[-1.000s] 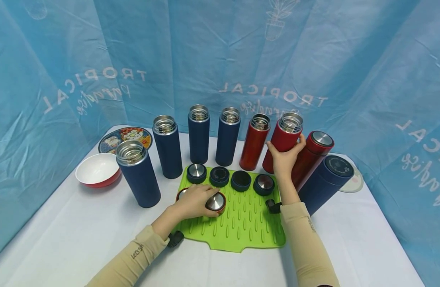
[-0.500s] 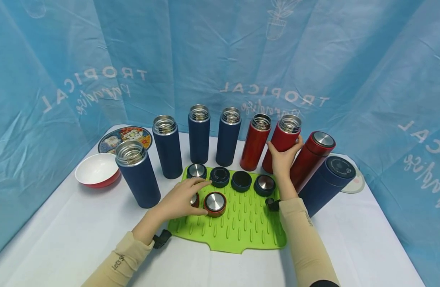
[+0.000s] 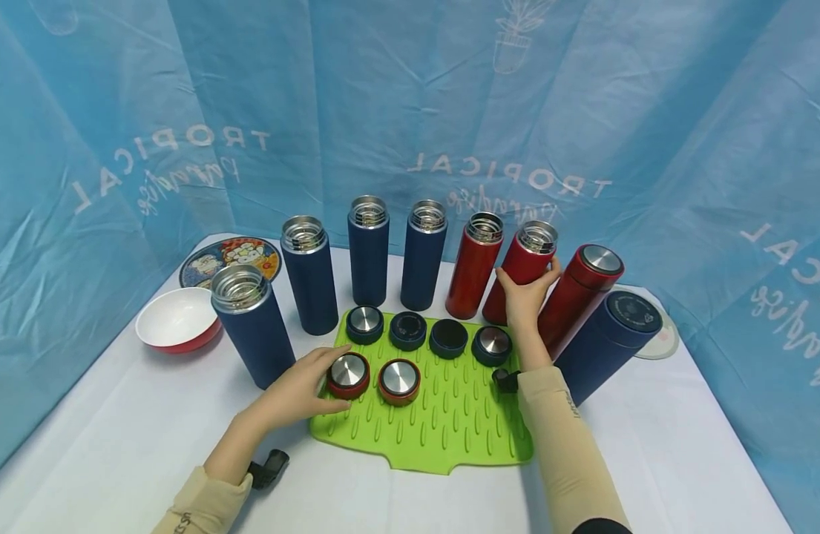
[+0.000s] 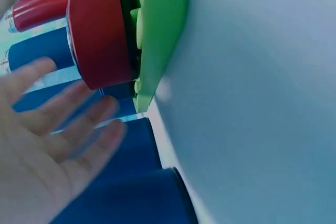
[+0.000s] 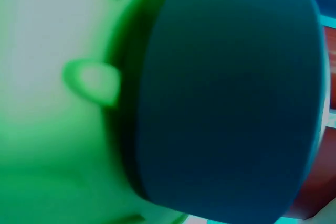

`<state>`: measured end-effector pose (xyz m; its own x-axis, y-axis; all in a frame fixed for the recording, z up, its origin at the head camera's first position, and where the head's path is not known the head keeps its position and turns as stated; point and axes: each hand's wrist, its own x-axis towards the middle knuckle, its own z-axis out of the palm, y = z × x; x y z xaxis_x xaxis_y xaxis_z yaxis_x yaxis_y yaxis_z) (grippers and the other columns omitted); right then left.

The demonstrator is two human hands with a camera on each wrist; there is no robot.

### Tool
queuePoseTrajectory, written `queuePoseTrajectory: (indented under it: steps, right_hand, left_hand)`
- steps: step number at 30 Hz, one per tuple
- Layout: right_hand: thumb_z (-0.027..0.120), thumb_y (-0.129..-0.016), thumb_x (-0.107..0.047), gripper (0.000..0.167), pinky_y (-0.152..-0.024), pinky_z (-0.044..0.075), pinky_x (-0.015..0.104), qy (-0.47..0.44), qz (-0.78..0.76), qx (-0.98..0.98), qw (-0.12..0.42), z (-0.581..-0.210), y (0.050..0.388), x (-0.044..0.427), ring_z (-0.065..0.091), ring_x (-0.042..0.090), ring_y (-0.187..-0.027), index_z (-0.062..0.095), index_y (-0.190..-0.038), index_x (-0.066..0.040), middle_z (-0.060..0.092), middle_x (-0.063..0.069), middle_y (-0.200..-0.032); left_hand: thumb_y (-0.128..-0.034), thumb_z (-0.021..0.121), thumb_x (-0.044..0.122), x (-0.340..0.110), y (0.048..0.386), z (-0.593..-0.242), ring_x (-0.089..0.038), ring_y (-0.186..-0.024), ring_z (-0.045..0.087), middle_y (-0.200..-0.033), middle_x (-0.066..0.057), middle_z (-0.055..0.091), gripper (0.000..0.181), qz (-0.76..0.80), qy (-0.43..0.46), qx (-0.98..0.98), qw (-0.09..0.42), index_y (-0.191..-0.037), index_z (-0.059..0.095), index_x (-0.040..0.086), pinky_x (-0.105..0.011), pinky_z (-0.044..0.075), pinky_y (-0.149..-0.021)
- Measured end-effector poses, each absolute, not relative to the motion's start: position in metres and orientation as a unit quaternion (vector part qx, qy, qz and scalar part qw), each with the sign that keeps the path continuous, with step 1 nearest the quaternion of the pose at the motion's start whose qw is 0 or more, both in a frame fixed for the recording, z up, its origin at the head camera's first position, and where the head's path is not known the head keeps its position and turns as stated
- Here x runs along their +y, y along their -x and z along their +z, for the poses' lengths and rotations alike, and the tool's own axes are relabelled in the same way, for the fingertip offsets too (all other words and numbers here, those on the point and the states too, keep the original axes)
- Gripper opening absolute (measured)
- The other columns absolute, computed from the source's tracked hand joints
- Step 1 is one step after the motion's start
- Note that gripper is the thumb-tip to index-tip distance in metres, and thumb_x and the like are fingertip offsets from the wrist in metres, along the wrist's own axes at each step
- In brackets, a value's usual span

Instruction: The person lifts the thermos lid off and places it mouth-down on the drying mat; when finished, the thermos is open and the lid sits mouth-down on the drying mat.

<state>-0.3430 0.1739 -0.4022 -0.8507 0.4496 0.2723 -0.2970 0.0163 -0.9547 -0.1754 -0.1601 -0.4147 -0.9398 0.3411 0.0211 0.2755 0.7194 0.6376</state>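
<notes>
In the head view my left hand is spread beside a red, steel-topped bottle lid, thumb and fingers to either side of it. The left wrist view shows the fingers apart, near a red lid; contact is unclear. A second red lid sits to the right. Both lie on a green ridged mat. My right hand grips an uncapped red vacuum bottle at its body, the steel mouth uncovered. A dark lid fills the right wrist view, which hides that hand.
Several navy lids, one here, line the mat's far edge. Behind stand several uncapped navy bottles and another uncapped red bottle. Capped red and navy bottles stand at right. A bowl and patterned plate lie left.
My left hand has left the right red lid and moved left and nearer, fingers spread, to the other red lid. The right hand's red bottle has shifted slightly left and nearer.
</notes>
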Motion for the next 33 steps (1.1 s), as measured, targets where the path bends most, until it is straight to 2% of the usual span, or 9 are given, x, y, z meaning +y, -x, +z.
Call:
queuePoseTrajectory:
  steps: [5,12,20,24,27,31,33]
  right_hand:
    - [0.074,-0.077,-0.008,0.089,-0.098,0.041,0.038,0.066,0.696,-0.666,0.259,-0.403,0.345,0.173,0.039,0.018,-0.123,0.013,-0.140,-0.023,0.033,0.006,-0.138]
    - [0.074,-0.077,-0.011,0.088,-0.100,0.039,0.037,0.075,0.682,-0.680,0.259,-0.407,0.345,0.175,0.038,0.018,-0.125,0.014,-0.140,-0.023,0.032,0.005,-0.140]
    - [0.072,-0.080,-0.022,0.088,-0.102,0.036,0.041,0.072,0.640,-0.713,0.277,-0.404,0.331,0.169,0.035,0.019,-0.127,0.012,-0.144,-0.023,0.030,0.007,-0.141]
    - [0.070,-0.081,-0.018,0.085,-0.107,0.028,0.041,0.061,0.623,-0.715,0.312,-0.400,0.317,0.163,0.027,0.019,-0.134,0.014,-0.145,-0.019,0.025,0.008,-0.145]
    - [0.069,-0.082,-0.014,0.079,-0.108,0.026,0.038,0.048,0.601,-0.717,0.350,-0.397,0.305,0.156,0.027,0.018,-0.134,0.019,-0.143,-0.017,0.027,0.008,-0.145]
    - [0.068,-0.082,-0.011,0.066,-0.106,0.029,0.036,0.017,0.527,-0.729,0.436,-0.393,0.291,0.150,0.032,0.016,-0.129,0.030,-0.137,-0.014,0.036,0.009,-0.139]
    - [0.067,-0.081,-0.009,0.063,-0.106,0.027,0.039,-0.002,0.472,-0.733,0.490,-0.390,0.288,0.150,0.030,0.018,-0.129,0.033,-0.133,-0.014,0.036,0.010,-0.139]
  left_hand:
    - [-0.0698,0.081,0.028,-0.168,0.168,-0.420,-0.040,-0.128,0.036,-0.138,-0.023,0.040,0.095,0.334,-0.123,0.932,0.073,-0.144,0.027,0.001,-0.055,0.030,-0.102]
    - [-0.0663,0.083,0.024,-0.173,0.168,-0.424,-0.040,-0.128,0.036,-0.138,-0.019,0.043,0.091,0.339,-0.125,0.928,0.091,-0.141,0.035,0.004,-0.056,0.028,-0.102]
    - [-0.0640,0.083,0.016,-0.175,0.169,-0.428,-0.040,-0.128,0.036,-0.140,-0.020,0.041,0.096,0.337,-0.131,0.927,0.103,-0.144,0.031,0.007,-0.056,0.030,-0.101]
    - [-0.0641,0.083,0.013,-0.176,0.170,-0.430,-0.039,-0.129,0.035,-0.141,-0.020,0.039,0.096,0.343,-0.140,0.923,0.101,-0.144,0.030,0.008,-0.055,0.030,-0.102]
    - [-0.0641,0.082,0.012,-0.175,0.172,-0.431,-0.038,-0.129,0.036,-0.141,-0.020,0.039,0.096,0.342,-0.148,0.923,0.098,-0.144,0.029,0.007,-0.053,0.030,-0.103]
    - [-0.0633,0.082,0.010,-0.173,0.175,-0.432,-0.037,-0.128,0.038,-0.139,-0.020,0.041,0.097,0.336,-0.152,0.924,0.099,-0.144,0.029,0.007,-0.053,0.031,-0.102]
    - [-0.0626,0.083,0.009,-0.173,0.176,-0.432,-0.037,-0.127,0.039,-0.138,-0.021,0.042,0.098,0.334,-0.152,0.925,0.101,-0.144,0.029,0.007,-0.053,0.032,-0.101]
